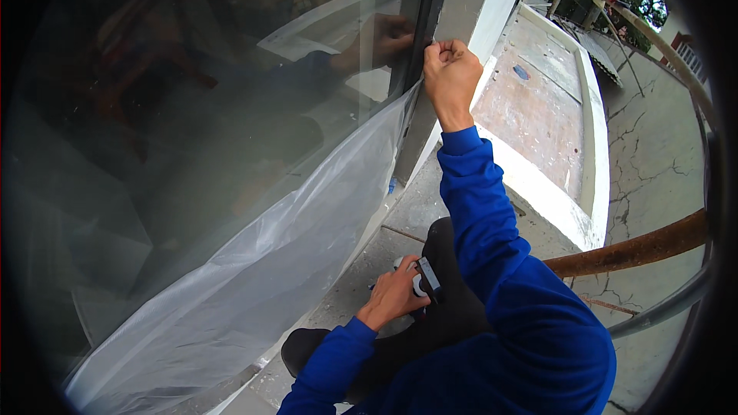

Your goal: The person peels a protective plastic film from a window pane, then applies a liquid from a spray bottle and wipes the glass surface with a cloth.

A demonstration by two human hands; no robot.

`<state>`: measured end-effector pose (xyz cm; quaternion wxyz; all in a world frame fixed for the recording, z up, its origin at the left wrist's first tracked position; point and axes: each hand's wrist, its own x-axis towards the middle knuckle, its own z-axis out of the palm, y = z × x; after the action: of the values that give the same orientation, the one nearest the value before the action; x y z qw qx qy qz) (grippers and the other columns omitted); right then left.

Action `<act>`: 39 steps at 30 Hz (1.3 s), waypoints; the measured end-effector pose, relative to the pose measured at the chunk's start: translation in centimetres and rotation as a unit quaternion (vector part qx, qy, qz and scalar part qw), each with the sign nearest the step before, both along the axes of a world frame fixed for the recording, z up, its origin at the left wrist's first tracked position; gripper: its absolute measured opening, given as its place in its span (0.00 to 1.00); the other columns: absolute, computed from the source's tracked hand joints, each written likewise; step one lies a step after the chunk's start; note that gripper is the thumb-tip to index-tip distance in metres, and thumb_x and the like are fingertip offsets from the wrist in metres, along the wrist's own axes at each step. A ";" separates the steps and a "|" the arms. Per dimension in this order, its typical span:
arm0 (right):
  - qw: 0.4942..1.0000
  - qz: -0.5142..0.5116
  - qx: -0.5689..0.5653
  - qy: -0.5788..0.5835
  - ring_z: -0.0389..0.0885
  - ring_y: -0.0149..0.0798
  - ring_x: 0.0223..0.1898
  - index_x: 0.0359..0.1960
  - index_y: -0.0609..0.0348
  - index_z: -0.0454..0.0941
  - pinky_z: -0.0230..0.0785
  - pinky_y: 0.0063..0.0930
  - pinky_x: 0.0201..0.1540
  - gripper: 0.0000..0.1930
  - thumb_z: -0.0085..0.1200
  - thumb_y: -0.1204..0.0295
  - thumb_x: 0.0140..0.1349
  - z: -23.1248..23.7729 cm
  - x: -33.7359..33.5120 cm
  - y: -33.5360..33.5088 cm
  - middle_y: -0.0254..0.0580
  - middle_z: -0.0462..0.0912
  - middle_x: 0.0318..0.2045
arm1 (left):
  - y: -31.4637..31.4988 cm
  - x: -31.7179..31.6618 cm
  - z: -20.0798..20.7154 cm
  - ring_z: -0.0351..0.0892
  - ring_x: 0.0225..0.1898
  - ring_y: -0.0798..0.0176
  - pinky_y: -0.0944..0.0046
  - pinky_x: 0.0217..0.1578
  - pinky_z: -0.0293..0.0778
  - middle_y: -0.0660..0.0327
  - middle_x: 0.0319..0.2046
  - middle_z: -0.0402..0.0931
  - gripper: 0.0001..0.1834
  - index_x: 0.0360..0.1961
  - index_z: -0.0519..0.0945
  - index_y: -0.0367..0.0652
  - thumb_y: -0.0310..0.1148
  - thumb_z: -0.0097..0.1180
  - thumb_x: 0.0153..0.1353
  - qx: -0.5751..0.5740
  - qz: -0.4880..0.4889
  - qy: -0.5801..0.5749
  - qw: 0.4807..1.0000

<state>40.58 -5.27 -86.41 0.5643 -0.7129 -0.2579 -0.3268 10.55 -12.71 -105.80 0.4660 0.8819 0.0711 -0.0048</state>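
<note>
My right hand (453, 77) is raised against the dark window frame (421, 27), its fingers closed in a pinch. What they hold is too small to make out. Just below it, the upper corner of a clear plastic sheet (284, 261) narrows toward the frame. The sheet hangs in loose folds over the lower part of the glass pane (231, 138). Low by my knee, my left hand (392, 296) grips a small device (427, 280) with a white round part and a flat grey-black end. My fingers hide the rest of it.
A white-edged ledge (538, 92) with a stained, dusty top lies to the right. Beyond it stands a cracked wall (646, 138). A rusty pipe (638, 253) and a grey pipe (661, 303) cross at the lower right. Grey floor tiles (384, 250) run beside the window.
</note>
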 end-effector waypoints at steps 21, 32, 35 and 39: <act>0.971 -0.035 -0.220 -0.090 0.85 0.60 0.28 0.32 0.60 0.86 0.77 0.48 0.35 0.06 0.61 0.70 0.60 2.6 0.9 -2.1 0.55 0.84 0.23 | -0.1 0.2 0.4 0.84 0.42 0.36 0.42 0.45 0.80 0.57 0.64 0.70 0.35 0.56 0.77 0.48 0.38 0.76 0.43 0.009 -0.013 -0.012 1.000; 0.977 0.004 -0.178 -0.119 0.84 0.58 0.24 0.32 0.60 0.82 0.75 0.46 0.30 0.05 0.60 0.71 0.61 1.9 1.1 -3.2 0.53 0.82 0.19 | 0.3 0.0 0.8 0.84 0.41 0.39 0.44 0.47 0.80 0.58 0.61 0.69 0.31 0.56 0.79 0.46 0.42 0.71 0.49 0.019 -0.007 -0.012 1.000; 0.938 -0.028 -0.238 -0.249 0.82 0.46 0.30 0.38 0.54 0.84 0.71 0.36 0.34 0.06 0.63 0.75 0.58 1.8 1.1 -5.5 0.41 0.82 0.26 | 0.5 -0.1 0.8 0.84 0.41 0.37 0.44 0.44 0.81 0.56 0.62 0.71 0.33 0.54 0.79 0.46 0.38 0.75 0.43 0.006 0.008 -0.017 1.000; 0.845 -0.042 -0.312 -0.432 0.76 0.38 0.41 0.45 0.44 0.85 0.61 0.36 0.48 0.16 0.67 0.76 0.54 2.3 2.5 -6.7 0.31 0.78 0.37 | 0.4 0.1 0.5 0.84 0.40 0.38 0.43 0.45 0.81 0.57 0.61 0.70 0.31 0.54 0.79 0.46 0.40 0.73 0.46 0.008 0.001 -0.024 1.000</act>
<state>43.08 -11.99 -84.14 0.1291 -0.6482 -0.5336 -0.5277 10.64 -12.32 -105.29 0.4602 0.8856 0.0605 0.0176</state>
